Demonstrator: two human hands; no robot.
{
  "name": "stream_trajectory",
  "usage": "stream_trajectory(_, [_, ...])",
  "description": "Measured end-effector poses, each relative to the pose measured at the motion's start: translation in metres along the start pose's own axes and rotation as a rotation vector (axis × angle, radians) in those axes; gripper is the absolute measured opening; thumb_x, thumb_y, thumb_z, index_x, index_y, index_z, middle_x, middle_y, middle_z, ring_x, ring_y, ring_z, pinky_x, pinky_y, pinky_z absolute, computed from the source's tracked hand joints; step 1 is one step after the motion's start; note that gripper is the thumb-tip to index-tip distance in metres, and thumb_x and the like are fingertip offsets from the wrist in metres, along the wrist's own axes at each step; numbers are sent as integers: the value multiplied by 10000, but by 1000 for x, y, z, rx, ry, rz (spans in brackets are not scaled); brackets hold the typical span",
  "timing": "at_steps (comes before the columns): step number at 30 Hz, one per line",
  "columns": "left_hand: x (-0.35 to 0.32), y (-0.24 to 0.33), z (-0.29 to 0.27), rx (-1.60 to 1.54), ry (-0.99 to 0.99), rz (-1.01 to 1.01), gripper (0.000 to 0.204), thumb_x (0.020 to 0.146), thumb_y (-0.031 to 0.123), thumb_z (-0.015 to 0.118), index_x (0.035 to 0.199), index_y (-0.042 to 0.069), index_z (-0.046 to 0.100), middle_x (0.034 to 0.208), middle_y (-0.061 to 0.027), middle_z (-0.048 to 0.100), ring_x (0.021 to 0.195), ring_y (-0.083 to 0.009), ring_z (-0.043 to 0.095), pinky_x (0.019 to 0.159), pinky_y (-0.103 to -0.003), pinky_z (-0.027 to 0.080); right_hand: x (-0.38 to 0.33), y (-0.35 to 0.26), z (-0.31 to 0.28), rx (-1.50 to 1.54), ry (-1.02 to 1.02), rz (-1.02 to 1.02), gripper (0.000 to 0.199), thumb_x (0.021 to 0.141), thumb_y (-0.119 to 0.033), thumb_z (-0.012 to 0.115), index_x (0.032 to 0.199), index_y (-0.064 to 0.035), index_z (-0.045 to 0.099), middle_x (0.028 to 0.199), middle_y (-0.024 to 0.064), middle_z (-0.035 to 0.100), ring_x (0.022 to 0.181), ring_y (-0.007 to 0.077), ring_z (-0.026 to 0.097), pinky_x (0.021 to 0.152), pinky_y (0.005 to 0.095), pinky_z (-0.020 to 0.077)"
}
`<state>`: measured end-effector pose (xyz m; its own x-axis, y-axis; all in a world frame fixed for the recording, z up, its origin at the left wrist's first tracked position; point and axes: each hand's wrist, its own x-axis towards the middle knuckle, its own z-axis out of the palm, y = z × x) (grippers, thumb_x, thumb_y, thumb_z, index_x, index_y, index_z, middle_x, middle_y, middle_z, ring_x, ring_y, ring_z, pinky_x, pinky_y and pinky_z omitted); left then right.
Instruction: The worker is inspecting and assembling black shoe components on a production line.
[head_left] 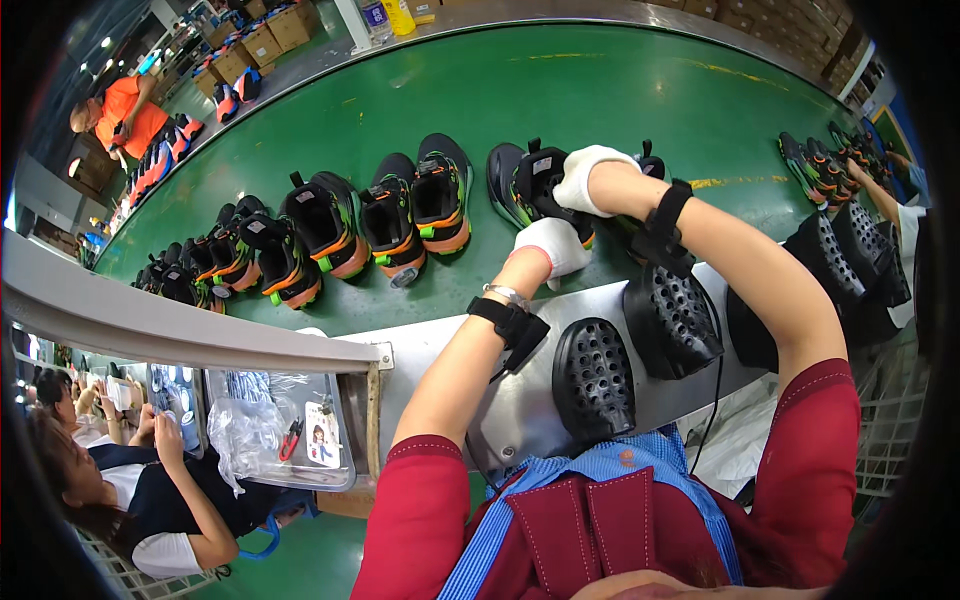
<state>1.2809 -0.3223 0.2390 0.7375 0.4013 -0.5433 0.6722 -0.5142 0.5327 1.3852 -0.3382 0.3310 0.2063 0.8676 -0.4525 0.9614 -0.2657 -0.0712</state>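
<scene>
Both my hands wear white gloves and meet at a black sneaker (507, 178) with green and orange trim on the green belt. My left hand (555, 247) has its fingers curled at the sneaker's heel. Above it, my right hand (595, 180) grips the side of the shoe's opening, its fingertips partly hidden. A second dark shoe (651, 162) shows partly behind my right wrist. Nearer to me, perforated black shoe-shaped forms (593, 378) stand on the metal ledge (440, 375), one of them (672, 318) under my right forearm.
A row of similar sneakers (325, 225) runs along the belt (600, 75) to the left. More sneakers (812, 170) stand far right, near another person's arm (875, 190). At lower left are a seated person (150, 490) and a tray (345, 440) with red-handled snips (291, 438).
</scene>
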Motion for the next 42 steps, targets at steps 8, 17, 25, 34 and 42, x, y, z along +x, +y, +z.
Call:
stream_trajectory(8, [-7,0,7,-53,86,86,418,834,419,558,1027,74,692,772,-166,709,638,-286,700,687,-364,566,10,-5,46,46,140,-31,329,870,-313,582,1001,-47,725,1028,206,691,974,369,667,855,435,530])
stream_trajectory(17, [-9,-2,1,-41,-35,3,440,851,409,570,985,4,680,778,-132,720,594,-239,706,651,-324,569,3,-13,18,-86,-72,-117,323,855,-277,594,1038,-44,722,1074,195,688,998,339,672,862,414,532])
stream_trajectory(25, [-14,5,-17,-62,-110,-35,437,832,379,606,969,-30,676,789,-131,719,575,-230,701,637,-311,566,30,-19,18,-292,-119,-135,297,822,-153,630,1096,-75,715,1122,140,696,1028,287,678,853,377,542])
stream_trajectory(34, [-10,12,-21,90,-113,-92,318,822,340,574,943,79,709,869,-117,728,700,-229,720,748,-327,557,57,-22,40,-204,72,-120,268,850,-135,598,1083,-105,726,1140,129,690,1032,283,677,862,376,543])
stream_trajectory(42, [-11,29,-7,202,-90,-97,487,825,466,540,1091,75,654,878,-117,721,637,-229,703,622,-323,565,8,4,30,-9,47,-241,320,795,-214,624,1050,-45,718,1063,200,690,979,347,680,828,420,541])
